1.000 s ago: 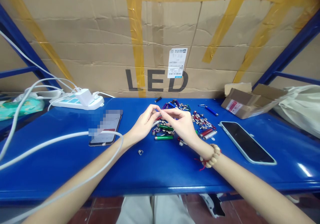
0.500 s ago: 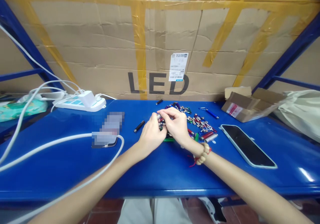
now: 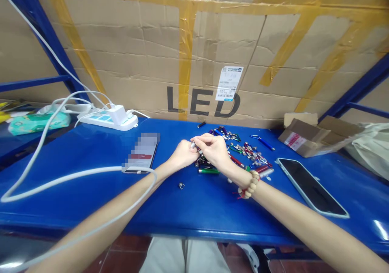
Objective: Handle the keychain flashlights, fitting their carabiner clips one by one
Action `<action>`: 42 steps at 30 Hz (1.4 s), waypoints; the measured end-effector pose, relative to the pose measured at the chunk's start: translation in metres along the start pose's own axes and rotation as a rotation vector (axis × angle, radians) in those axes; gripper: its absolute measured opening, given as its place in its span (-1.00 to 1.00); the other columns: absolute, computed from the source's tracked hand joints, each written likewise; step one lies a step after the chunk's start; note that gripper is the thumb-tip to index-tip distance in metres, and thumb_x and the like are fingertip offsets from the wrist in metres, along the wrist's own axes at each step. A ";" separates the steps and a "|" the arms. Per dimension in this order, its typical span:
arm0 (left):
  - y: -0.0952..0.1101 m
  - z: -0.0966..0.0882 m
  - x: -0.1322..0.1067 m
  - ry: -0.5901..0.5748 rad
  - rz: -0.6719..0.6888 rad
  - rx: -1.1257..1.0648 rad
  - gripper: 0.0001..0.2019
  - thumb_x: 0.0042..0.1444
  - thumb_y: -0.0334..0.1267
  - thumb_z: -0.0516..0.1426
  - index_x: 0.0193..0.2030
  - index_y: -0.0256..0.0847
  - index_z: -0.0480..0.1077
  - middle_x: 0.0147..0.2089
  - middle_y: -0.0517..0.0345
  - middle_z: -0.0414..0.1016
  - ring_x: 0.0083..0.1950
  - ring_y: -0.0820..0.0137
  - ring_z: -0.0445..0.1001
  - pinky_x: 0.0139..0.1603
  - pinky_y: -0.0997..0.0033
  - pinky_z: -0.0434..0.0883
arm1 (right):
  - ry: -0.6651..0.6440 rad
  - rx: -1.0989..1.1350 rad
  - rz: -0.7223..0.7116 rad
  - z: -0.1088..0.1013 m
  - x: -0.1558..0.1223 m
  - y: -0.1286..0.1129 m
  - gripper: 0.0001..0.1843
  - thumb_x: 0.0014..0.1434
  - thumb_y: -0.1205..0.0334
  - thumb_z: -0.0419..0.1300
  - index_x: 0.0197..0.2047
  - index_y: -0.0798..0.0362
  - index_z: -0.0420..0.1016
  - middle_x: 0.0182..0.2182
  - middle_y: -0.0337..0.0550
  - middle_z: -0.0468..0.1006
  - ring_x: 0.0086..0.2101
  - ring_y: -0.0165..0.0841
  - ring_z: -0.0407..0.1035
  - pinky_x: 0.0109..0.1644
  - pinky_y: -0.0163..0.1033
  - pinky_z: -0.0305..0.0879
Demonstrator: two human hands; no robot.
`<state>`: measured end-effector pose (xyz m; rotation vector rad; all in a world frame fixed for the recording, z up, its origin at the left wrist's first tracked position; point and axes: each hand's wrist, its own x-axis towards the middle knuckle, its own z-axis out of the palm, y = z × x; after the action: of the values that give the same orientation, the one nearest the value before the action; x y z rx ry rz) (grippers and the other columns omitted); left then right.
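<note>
One small silver piece point(image 3: 193, 145) is held between two hands over the middle of the blue counter point(image 3: 206, 208), a bit closer to the back edge than the front. The right grip point(image 3: 216, 149) is pinched down on it, thumb and fingertip together, and the left grip point(image 3: 184, 155) is curled tight on it too, though that fist hides most of what's inside, so no telling how long the piece is. Around and to the right of the hands there's a messy pile of little metal parts point(image 3: 251, 151), with a green tube point(image 3: 209, 171) on its front side, a red tube point(image 3: 263, 168) and a silver tube point(image 3: 266, 173) lying side by side at its right, plus a blue tube point(image 3: 266, 143) with a clip toward the back right corner. A black tube point(image 3: 201, 124) lies right by the back edge. One loose metal bit point(image 3: 181, 185) sits alone between the left wrist and the front edge. Dark-screened phone point(image 3: 313, 185) near the right edge, white power strip point(image 3: 130, 122) at the back left corner, opened cardboard box point(image 3: 319, 142) at the back right one.
</note>
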<state>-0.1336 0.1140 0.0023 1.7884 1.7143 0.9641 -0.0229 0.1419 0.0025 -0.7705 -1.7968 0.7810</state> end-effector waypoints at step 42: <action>0.012 -0.008 -0.008 0.164 -0.052 -0.180 -0.69 -0.20 -0.45 0.12 -0.73 -0.20 0.01 -0.71 0.33 0.05 -0.59 0.56 0.07 -0.54 0.48 -0.04 | -0.333 0.010 0.001 -0.020 0.028 -0.031 -0.79 0.04 0.14 0.21 -0.50 0.06 0.59 -0.55 -0.20 0.59 -0.45 -0.35 0.49 -0.24 -0.22 0.43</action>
<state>-0.1317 0.1038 0.0150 1.5805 1.7013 1.2299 -0.0170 0.1485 0.0482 -0.6634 -2.0849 0.9622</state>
